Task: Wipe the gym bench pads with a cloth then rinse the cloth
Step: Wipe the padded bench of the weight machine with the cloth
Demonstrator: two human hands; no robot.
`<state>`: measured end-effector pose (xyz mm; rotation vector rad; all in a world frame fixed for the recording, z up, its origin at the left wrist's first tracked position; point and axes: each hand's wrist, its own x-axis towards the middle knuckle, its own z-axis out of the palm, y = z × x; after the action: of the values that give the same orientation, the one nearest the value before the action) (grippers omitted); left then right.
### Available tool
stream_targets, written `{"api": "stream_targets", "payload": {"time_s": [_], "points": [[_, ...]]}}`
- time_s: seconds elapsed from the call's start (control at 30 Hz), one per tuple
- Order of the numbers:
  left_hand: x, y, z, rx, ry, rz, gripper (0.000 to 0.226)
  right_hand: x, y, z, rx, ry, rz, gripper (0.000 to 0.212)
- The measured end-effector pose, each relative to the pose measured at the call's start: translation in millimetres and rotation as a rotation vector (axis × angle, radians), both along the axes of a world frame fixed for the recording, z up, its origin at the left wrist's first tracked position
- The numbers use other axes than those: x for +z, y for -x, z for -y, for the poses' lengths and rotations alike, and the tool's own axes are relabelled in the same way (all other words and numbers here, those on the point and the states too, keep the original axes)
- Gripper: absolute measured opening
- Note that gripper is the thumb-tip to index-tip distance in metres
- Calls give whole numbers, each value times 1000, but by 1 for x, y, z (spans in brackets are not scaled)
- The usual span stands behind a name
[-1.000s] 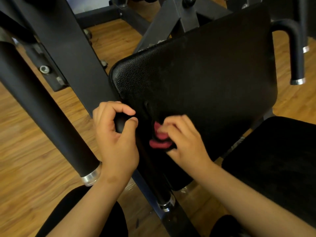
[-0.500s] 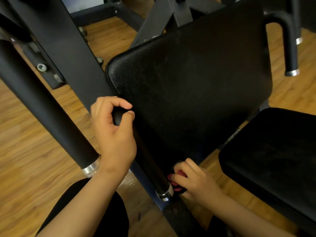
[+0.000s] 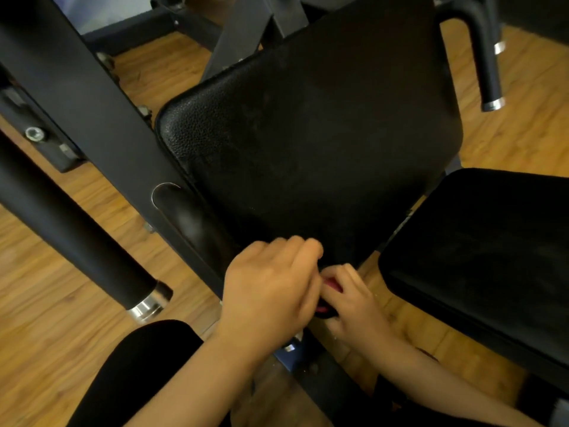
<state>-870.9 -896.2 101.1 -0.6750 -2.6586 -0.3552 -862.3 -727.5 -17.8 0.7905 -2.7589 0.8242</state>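
A black leather back pad (image 3: 311, 143) slopes up through the middle of the view, and a black seat pad (image 3: 480, 251) lies to its right. At the back pad's lower edge my right hand (image 3: 351, 300) grips a small red cloth (image 3: 331, 286), mostly hidden between my two hands. My left hand (image 3: 271, 288) is blurred, fingers curled, right beside the cloth; whether it holds the cloth is unclear.
A black padded handle (image 3: 191, 223) sticks out of the dark steel frame (image 3: 77, 87) left of the pad. A thick black roller bar (image 3: 70, 229) with a chrome end crosses the left side. Another chrome-tipped handle (image 3: 486, 57) hangs at upper right. Wooden floor (image 3: 46, 318) lies around.
My left hand let go of the padded handle and moved down right to meet my right hand. My right hand brought the cloth down from mid pad to its lower edge.
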Motion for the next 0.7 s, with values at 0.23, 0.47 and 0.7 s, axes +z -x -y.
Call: {"api": "stream_targets", "payload": {"time_s": [0.23,0.47,0.7], "points": [[-12,2,-3,103,262,-59,14,32,50,-7,-188,225,-52,38],[-13,3,-4,131,305,-80,19,11,27,-9,-299,111,52,37],[-18,5,-5,162,323,-135,18,59,83,-2,-535,189,12,52]]}}
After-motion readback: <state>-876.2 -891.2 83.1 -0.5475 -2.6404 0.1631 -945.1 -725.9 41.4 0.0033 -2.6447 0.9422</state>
